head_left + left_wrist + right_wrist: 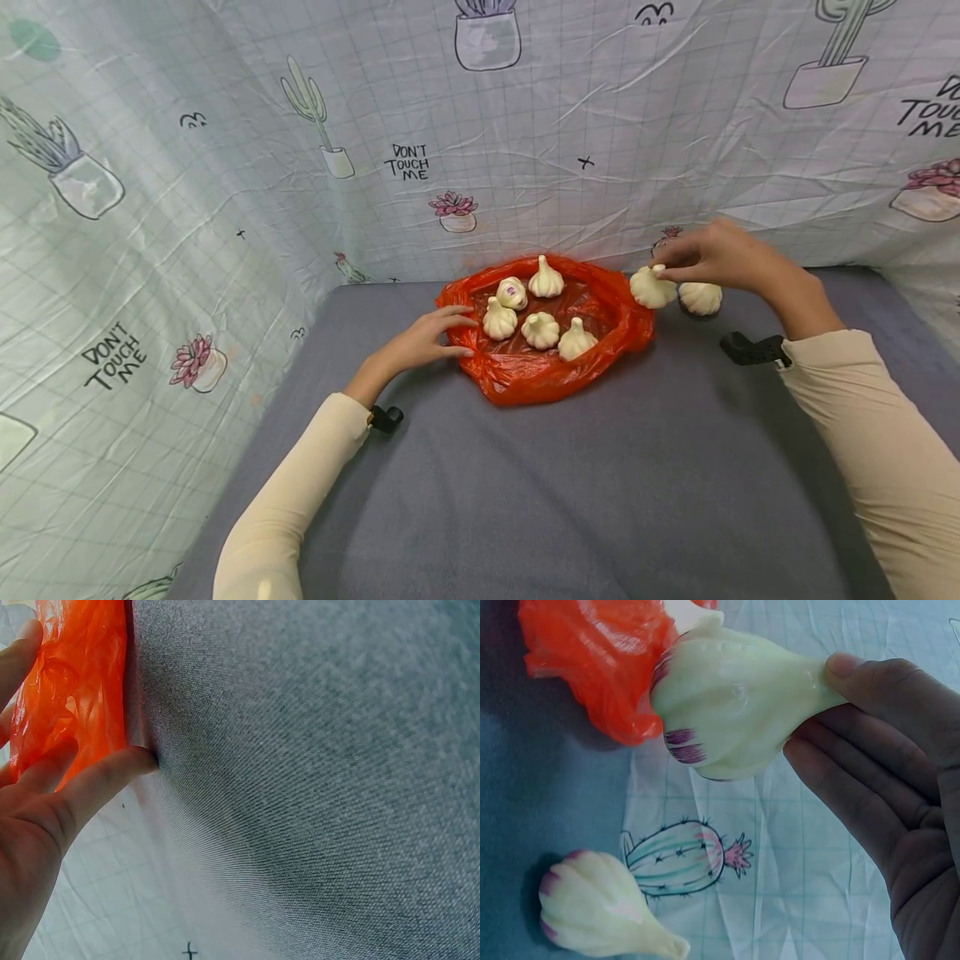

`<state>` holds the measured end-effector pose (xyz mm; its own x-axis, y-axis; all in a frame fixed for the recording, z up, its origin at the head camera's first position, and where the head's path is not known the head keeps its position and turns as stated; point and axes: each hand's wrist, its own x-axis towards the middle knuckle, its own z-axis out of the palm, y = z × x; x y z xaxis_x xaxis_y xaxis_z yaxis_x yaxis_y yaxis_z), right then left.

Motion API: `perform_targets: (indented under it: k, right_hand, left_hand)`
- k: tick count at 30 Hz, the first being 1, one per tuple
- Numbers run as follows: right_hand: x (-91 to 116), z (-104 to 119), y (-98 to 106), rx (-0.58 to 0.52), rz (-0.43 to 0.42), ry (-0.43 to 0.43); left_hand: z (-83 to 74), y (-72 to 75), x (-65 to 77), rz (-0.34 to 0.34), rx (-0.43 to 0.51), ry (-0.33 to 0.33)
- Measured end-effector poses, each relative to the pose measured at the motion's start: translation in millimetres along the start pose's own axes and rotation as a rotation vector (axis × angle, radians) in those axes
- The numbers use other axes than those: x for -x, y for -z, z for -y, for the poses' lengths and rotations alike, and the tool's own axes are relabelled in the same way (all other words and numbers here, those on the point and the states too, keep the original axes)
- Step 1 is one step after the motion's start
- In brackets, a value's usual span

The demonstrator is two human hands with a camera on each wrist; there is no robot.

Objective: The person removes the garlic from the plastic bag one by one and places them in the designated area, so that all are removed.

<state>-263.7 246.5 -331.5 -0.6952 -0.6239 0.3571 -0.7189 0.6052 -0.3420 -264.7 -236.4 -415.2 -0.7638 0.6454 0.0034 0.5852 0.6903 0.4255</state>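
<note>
My right hand (pixel 723 254) pinches a garlic bulb (pixel 652 287) by its stem, just off the right rim of a red plastic bag (pixel 525 385). In the right wrist view that bulb looks glossy and pale, with purple streaks at its base. Beside it on the table sits another garlic bulb (pixel 600 904). At the bag's left edge rests my left hand (pixel 420 340), fingers spread and loosely straight against the plastic, thumb (pixel 105 776) low by the tabletop. Several garlic bulbs (pixel 541 331) lie inside the opened bag, its rim bunched around them.
A grey cloth (pixel 555 500) covers the table. Close behind the bag hangs a pale sheet (pixel 540 133) printed with cacti and lettering, and it also runs down the left side.
</note>
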Motion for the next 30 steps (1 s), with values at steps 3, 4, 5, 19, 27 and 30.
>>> perform_targets:
  k: [3,4,5,19,27,30]
  right_hand:
    - [4.6,-0.4,3.1,0.017,0.011,-0.048]
    - [6.0,-0.4,4.2,0.019,0.018,-0.067]
    - [7.4,-0.1,5.4,0.028,0.020,-0.076]
    - [30.1,-9.2,13.8,0.038,-0.070,-0.071]
    - [44.8,-16.4,21.2,0.090,-0.076,-0.176]
    - [49.3,-18.5,21.7,0.115,-0.079,-0.173]
  left_hand:
    - [0.1,-0.1,0.1,-0.003,-0.002,-0.005]
    - [0.2,-0.2,0.2,-0.004,-0.003,-0.007]
    - [0.3,-0.2,0.2,-0.005,-0.003,-0.009]
    - [-0.8,-0.3,-0.8,-0.001,0.004,-0.018]
    - [-1.4,0.2,-0.3,-0.001,0.010,-0.004]
    - [-1.4,0.6,0.0,-0.003,0.006,-0.007]
